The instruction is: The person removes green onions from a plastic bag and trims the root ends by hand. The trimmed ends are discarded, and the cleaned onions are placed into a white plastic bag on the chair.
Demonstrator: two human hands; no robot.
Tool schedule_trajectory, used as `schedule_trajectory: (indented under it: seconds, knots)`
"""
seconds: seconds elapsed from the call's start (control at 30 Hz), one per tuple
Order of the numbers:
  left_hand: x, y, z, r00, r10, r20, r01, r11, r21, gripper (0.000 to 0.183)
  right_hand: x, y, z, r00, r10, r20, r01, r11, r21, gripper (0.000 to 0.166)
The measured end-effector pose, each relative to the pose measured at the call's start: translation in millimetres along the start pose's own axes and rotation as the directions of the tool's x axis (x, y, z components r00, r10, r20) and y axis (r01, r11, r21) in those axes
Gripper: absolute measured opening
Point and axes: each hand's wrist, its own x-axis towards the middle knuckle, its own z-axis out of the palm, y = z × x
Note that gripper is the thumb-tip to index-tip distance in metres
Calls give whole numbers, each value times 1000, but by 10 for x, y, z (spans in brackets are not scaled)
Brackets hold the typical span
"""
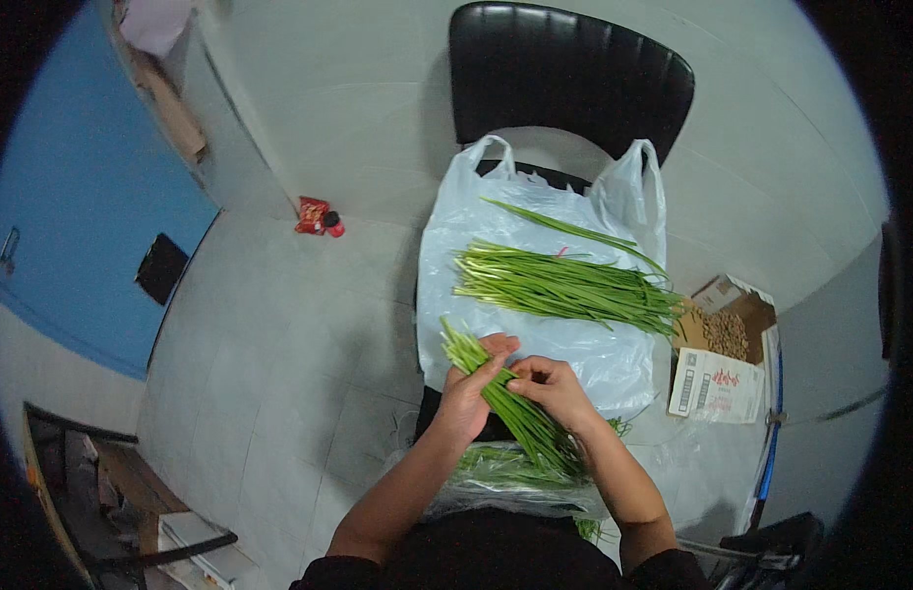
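My left hand (471, 394) grips a bunch of garlic chives (524, 422), its pale cut ends pointing up and to the left. On the right side of the same bunch, the bent fingers of my right hand (548, 387) touch the stalks; whether they pinch one is too small to tell. Beyond my hands, a larger pile of garlic chives (559, 284) lies across a white plastic bag (456, 214) spread over a chair seat. A few loose stalks (567, 225) rest above that pile. More greens show inside a clear plastic bag (486, 490) at my lap.
The black chair backrest (567, 74) stands against the wall. To the right is an open cardboard box (758, 313) holding small brown pieces (724, 334). A red packet (312, 215) and a small dark-lidded jar (334, 223) sit on the floor by the wall. A blue door (80, 184) is at left.
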Motion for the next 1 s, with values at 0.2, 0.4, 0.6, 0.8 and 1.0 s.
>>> schedule_trajectory:
  seconds: [0.2, 0.4, 0.6, 0.8, 1.0]
  knots:
    - [-39, 11, 22, 1000, -23, 14, 23, 1000, -20, 37, -36, 72, -17, 992, -42, -119, 56, 992, 116, 9]
    - [-37, -44, -50, 999, -13, 33, 14, 999, -36, 35, -63, 53, 0, 980, -50, -193, 79, 986, 144, 8]
    - [-41, -51, -48, 1000, -9, 24, 10, 1000, -29, 32, -89, 89, 21, 973, -106, -207, 116, 993, 37, 9]
    - [-56, -14, -8, 999, 1, 37, 0, 1000, -29, 36, -27, -10, 61, 964, -206, -170, 194, 977, -84, 15]
    - [-80, 15, 37, 999, -38, 21, 39, 998, -51, 34, 102, -216, 94, 932, -318, -174, 283, 938, -201, 14]
